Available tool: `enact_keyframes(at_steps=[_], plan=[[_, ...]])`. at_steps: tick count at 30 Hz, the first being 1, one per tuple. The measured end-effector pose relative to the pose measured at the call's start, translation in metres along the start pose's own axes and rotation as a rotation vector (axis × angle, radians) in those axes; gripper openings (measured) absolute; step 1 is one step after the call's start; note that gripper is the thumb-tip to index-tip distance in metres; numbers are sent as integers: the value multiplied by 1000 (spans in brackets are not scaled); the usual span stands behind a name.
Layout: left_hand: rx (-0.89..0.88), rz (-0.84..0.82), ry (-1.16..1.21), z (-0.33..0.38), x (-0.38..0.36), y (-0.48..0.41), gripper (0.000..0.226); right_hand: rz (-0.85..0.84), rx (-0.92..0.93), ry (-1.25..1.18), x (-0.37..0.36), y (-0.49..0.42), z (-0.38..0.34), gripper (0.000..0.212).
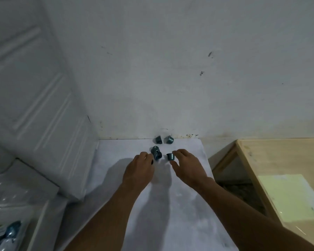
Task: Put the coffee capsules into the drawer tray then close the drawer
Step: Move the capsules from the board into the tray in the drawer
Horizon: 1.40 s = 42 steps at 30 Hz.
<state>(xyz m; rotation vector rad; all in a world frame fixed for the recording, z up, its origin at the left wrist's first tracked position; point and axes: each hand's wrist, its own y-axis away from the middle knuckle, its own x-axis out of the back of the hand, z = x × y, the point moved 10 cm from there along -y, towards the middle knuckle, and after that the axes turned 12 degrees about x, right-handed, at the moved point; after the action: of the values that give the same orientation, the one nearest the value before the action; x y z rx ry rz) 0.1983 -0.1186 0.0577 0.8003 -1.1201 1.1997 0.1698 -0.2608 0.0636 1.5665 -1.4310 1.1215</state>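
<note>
The left hand (140, 166) shows only its back, so its fingertips are hidden, and whether they grip the bunched capsules (156, 153) cannot be told. That bunch is too small and blurred to count. It is unclear whether the forefinger of the right hand (187, 165) touches the lone capsule (170, 156). At lower left the drawer tray (41, 221) is cut by the edge, and the blue capsules (12, 230) inside it are a blur. The wooden table (279, 156) runs off the right edge.
</note>
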Motion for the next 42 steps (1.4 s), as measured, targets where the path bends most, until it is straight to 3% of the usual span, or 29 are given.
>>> enact_keyframes(at_steps=[5, 12, 21, 25, 33, 38, 42], plan=[[24, -126, 2, -12, -41, -34, 27, -88, -73, -17, -40, -33, 24, 32], [85, -265, 11, -27, -81, -56, 45, -179, -166, -33, -72, -58, 43, 43], [71, -287, -9, -29, -98, -60, 26, -191, -142, -49, -92, -65, 49, 30], [150, -312, 40, -31, -88, -58, 25, -182, -132, -57, -84, -60, 50, 30], [142, -168, 56, -10, -30, -39, 23, -69, -72, -57, -36, -39, 32, 24], [112, -64, 103, 9, 15, -10, 38, 20, 0, -42, 5, -18, 7, 22], [138, 20, 163, 19, 53, 21, 30, 102, 69, -62, 35, 5, -17, 20]])
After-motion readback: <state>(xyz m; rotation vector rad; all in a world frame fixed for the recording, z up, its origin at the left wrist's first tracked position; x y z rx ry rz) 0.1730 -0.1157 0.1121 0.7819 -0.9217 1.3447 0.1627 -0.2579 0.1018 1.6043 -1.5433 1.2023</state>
